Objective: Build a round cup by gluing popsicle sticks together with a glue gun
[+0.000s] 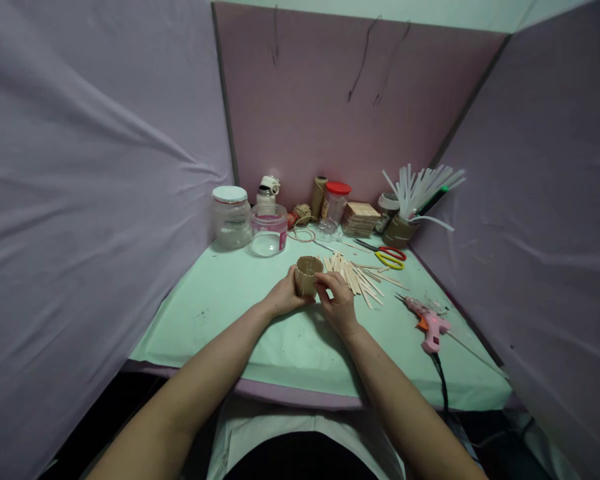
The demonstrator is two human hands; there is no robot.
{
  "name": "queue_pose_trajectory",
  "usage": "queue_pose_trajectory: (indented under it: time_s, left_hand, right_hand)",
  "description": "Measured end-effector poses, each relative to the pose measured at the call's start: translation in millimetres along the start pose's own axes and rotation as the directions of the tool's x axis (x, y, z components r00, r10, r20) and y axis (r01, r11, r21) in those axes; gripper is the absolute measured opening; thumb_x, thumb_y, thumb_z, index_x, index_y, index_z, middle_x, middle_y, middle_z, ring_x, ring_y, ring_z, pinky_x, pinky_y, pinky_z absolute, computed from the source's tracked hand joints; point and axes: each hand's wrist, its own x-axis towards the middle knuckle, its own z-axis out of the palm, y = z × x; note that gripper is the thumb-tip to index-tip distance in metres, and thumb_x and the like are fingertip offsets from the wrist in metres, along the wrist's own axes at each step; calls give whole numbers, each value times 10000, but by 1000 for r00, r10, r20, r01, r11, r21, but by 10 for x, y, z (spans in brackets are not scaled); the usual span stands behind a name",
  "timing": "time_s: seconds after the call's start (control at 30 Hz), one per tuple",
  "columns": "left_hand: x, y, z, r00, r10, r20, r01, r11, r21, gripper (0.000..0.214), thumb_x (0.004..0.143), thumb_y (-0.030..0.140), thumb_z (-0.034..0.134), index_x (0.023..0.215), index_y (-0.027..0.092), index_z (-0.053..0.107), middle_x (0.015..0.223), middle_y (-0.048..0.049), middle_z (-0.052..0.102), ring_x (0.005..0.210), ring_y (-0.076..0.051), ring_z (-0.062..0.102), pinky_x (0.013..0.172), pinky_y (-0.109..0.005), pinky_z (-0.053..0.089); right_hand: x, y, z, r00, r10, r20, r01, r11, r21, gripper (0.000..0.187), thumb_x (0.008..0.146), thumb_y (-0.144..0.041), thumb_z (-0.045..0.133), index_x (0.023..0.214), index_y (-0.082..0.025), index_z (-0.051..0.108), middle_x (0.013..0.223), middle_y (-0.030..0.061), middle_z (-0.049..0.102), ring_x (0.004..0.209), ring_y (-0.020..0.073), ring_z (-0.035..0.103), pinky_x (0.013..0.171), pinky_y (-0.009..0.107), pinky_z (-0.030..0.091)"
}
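A small round cup covered in wooden sticks (306, 285) stands upright in the middle of the table, its open top toward me. My left hand (286, 295) is wrapped round its left side and lower edge. At the cup's right side is my right hand (337, 300), thumb and forefinger pinched together near the rim. Whatever lies between those fingertips is too small to make out. Just beyond my right hand lies a loose pile of flat wooden sticks (357, 279).
A pink glue gun (433, 330) with a cable lies at the right. Behind the sticks are red-and-yellow-handled scissors (390, 255). Along the back stand a white-lidded jar (231, 220), a clear tub (269, 233), a red-lidded jar (335, 207), stacked wooden squares (360, 219) and a holder of glue sticks (403, 231).
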Motion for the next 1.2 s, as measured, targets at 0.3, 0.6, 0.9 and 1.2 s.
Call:
queue_pose_trajectory:
  time_s: [0.3,0.6,0.9,1.2]
  left_hand:
    - [6,-7,3,1000,22,-8,-22,1000,-2,827,592,317,798,1276,167,358,1163,-89,631,1045,-284,629,843,-375,516]
    - [2,5,-3,1000,10,-4,-10,1000,-2,827,597,335,797,1278,169,359,1159,-87,632,1046,-281,625,858,-378,511]
    - [3,6,-1,1000,10,-8,-10,1000,-3,857,585,318,804,1296,171,349,1171,-93,630,1056,-291,624,870,-388,511]
    - [8,-20,7,999,31,-8,-31,1000,-5,868,594,311,797,1316,173,336,1188,-92,622,1047,-279,626,877,-386,511]
  right_hand:
    - [2,-9,-5,1000,9,5,-9,1000,-12,241,919,-154,537,1127,-246,617,955,63,613,846,184,618,719,337,560]
    - [4,-7,-5,1000,-4,-2,4,1000,4,253,912,-142,540,1131,-239,622,941,59,614,839,177,608,715,321,551]
    - [3,-14,-7,1000,26,8,-26,1000,-8,239,919,-164,531,1125,-248,619,945,60,613,841,181,613,728,341,559]
    - [11,-14,-7,1000,3,1,-3,1000,-1,236,915,-154,538,1118,-241,623,934,55,609,819,175,611,706,323,549]
